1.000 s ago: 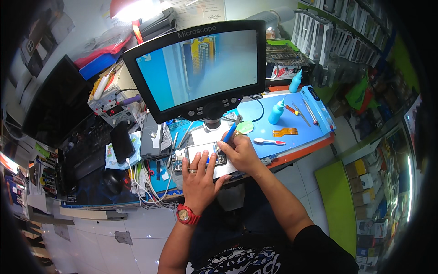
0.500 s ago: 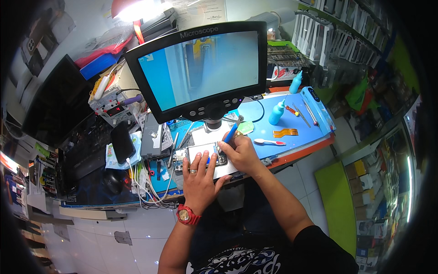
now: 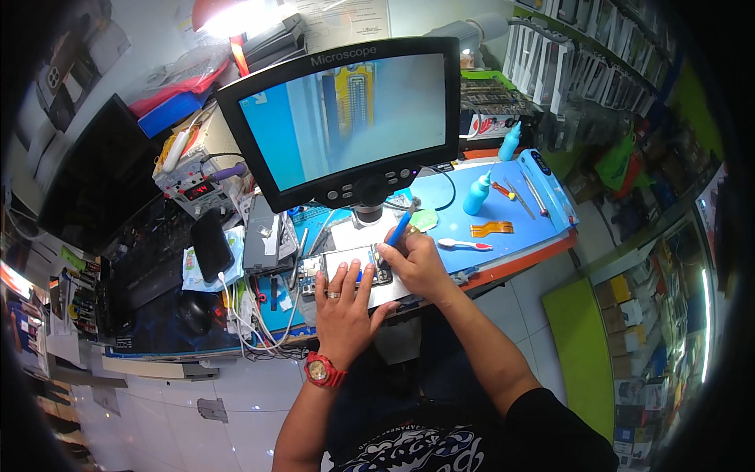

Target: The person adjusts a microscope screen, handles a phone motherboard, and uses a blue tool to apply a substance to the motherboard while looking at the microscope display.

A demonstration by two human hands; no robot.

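Under the microscope, an opened phone with bare circuit parts and a large pale middle lies crosswise on a metal plate. My left hand rests flat across it, fingers spread. At the phone's right end my right hand grips a slim blue pen-shaped tool between thumb and fingers. Its lower tip is too small to make out. The microscope screen enlarges a yellow-edged connector with rows of contacts.
On the blue mat lie a toothbrush, an orange flex cable, tweezers and a light-blue bottle. Left of the phone are a black phone on a cable, a power supply and tangled white cords.
On the screen, the dark shape over the connector is gone and its contacts show clearly. Both hands stay in nearly the same place; the right has shifted very slightly.
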